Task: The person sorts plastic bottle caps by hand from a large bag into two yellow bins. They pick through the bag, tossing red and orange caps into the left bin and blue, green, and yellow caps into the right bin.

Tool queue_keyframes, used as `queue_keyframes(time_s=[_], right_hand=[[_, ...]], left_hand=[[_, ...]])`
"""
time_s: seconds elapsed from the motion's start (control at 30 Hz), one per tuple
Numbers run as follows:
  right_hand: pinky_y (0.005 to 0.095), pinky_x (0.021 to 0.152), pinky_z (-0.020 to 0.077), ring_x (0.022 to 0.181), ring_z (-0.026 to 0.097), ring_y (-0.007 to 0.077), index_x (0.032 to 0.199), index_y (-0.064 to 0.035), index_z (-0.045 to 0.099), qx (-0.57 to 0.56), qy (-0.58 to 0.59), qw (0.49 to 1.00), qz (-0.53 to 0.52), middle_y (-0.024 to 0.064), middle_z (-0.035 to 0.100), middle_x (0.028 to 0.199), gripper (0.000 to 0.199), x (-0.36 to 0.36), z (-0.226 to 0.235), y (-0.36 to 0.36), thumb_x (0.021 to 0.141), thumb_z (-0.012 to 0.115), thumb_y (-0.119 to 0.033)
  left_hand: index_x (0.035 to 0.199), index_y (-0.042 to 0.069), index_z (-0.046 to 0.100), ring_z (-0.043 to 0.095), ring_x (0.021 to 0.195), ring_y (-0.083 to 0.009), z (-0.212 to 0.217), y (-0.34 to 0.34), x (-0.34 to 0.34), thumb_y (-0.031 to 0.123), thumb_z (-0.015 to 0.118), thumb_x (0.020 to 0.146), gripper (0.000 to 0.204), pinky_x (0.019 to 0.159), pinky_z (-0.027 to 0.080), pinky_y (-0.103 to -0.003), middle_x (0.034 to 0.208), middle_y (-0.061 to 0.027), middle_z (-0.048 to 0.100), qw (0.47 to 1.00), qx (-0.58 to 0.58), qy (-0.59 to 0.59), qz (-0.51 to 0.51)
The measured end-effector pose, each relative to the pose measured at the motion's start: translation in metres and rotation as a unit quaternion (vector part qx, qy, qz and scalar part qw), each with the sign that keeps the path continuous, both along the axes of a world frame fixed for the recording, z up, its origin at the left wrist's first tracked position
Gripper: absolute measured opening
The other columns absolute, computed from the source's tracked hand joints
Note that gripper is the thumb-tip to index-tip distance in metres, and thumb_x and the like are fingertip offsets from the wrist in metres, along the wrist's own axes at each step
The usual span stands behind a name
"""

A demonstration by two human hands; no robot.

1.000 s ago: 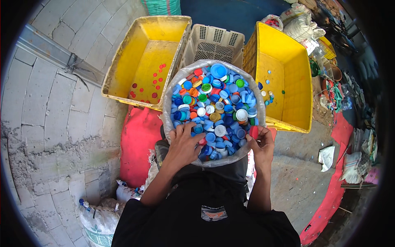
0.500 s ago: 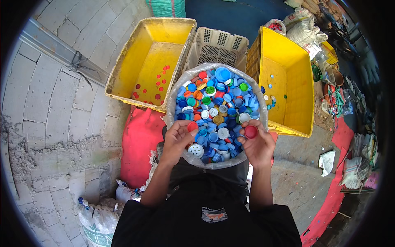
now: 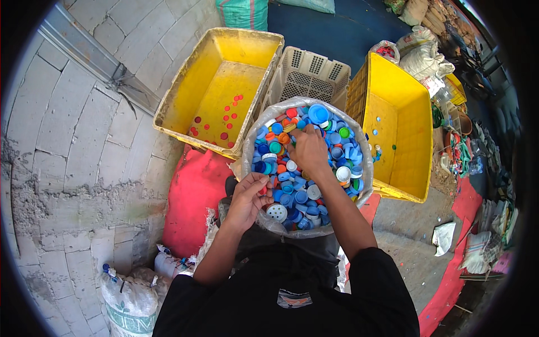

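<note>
Bottle caps [image 3: 297,194]: a heap of round plastic caps, mostly blue with some white, orange, red and green, filling an open sack straight ahead of the person
Sack [image 3: 250,143]: pale, thin, crinkled plastic; its mouth is rolled open in a ring; it stands between two yellow crates
Left hand [image 3: 249,195]: at the near-left rim of the sack; fingers curled inward around something small and red, which looks like a cap; the grip is loose, not a tight fist
Right hand [image 3: 309,150]: reached out over the middle of the heap, back of the hand up; fingers bent down and touching the caps; whether it has pinched one I cannot tell
Left crate [image 3: 179,95]: yellow, rectangular, hard plastic, scuffed; a scatter of red caps [image 3: 224,121] lies on its floor
Right crate [image 3: 418,112]: yellow, deep, hard plastic; only a few loose caps inside
Basket [image 3: 311,73]: cream plastic with slotted walls, behind the sack
Red bag [image 3: 193,196]: soft, bulging, lying left of the sack against the wall
Wall [image 3: 73,157]: grey blocks, rough mortar
Printed sack [image 3: 132,309]: white woven bag at lower left with green print on its face
</note>
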State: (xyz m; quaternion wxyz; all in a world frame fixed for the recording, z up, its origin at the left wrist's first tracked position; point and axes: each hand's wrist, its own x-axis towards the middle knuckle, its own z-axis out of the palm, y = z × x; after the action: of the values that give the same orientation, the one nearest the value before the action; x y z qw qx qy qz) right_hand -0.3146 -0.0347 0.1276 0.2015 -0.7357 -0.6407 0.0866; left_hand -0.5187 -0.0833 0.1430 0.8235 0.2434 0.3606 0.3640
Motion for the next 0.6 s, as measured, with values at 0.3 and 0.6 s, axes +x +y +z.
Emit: queue_keyframes(time_s=[0.3,0.6], right_hand=[[0.0450,0.075,0.0519,0.090,0.062,0.0351,0.103,-0.0087,0.068,0.013,-0.042,0.999,-0.014,0.0163,0.062,0.096,0.039,-0.010,-0.012,0.010,0.070,0.081,-0.025],[0.0330,0.063,0.0488,0.068,0.061,0.0199,0.102,-0.0015,0.066,0.080,0.269,0.956,-0.086,0.0108,0.063,0.080,0.032,0.015,0.009,-0.043,0.076,0.078,-0.016]], left_hand=[[0.092,0.005,0.058,0.047,0.059,-0.0058,0.001,0.027,0.012,0.016,0.066,0.090,0.014,0.052,0.040,-0.025,0.071,0.0017,0.052,0.974,0.119,0.193,0.004],[0.095,0.002,0.065,0.064,0.069,-0.0341,-0.006,0.079,0.035,0.018,0.072,0.080,0.023,0.062,0.050,-0.044,0.078,-0.0162,0.063,0.653,0.477,0.588,-0.006]])
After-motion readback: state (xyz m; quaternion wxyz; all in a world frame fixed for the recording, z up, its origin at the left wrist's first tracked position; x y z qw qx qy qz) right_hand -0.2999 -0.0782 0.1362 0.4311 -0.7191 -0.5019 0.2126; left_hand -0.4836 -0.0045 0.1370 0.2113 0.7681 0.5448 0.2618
